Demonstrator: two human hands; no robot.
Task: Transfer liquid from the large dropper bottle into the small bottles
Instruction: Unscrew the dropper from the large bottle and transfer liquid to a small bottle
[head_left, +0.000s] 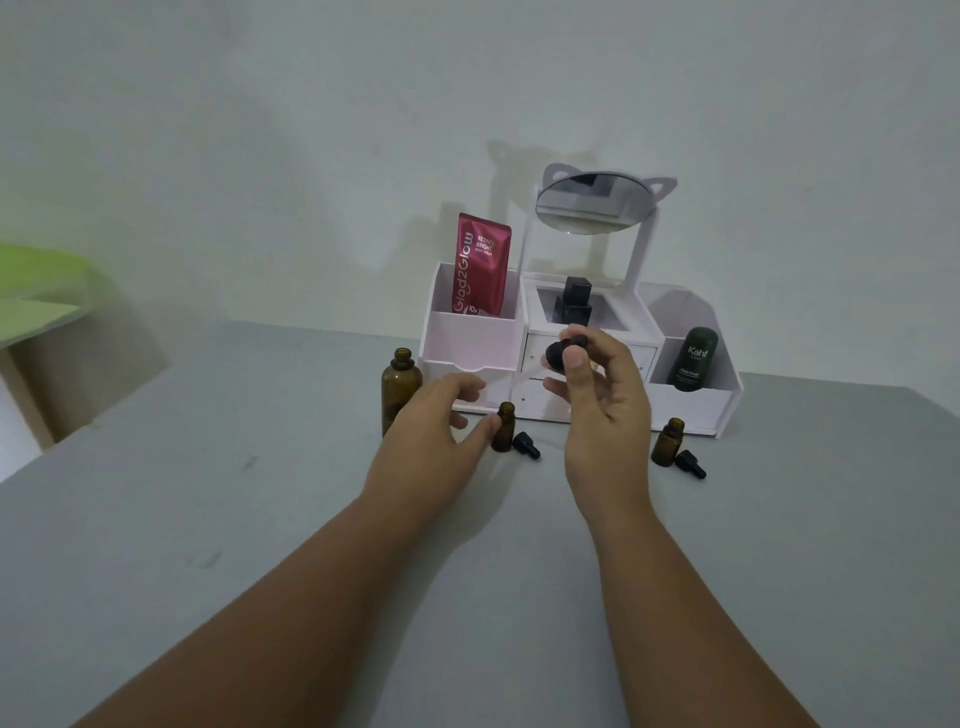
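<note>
Amber glass marks out the task's pieces on the grey table (260, 519). The large amber glass dropper bottle (400, 397) stands uncapped at the left, just behind the left hand (431, 421). A small amber glass bottle (503, 427) stands open in front of the white cosmetics organiser (470, 338), a small black cap (525, 446) lying just beside it, and a second small amber bottle (670, 442) stands open farther right. The right hand (605, 410) pinches the black-bulbed dropper (563, 353) between thumb and fingers above the table, its clear pipette slanting down to the left; whether it carries liquid I cannot tell. The left hand is spread and loosely curved, thumb tip at the side of the nearer small bottle, not closed round it. The step in hand looks like the carry to that bottle. The next move calls for steadying the bottle and lining the pipette tip over its narrow mouth before squeezing.
</note>
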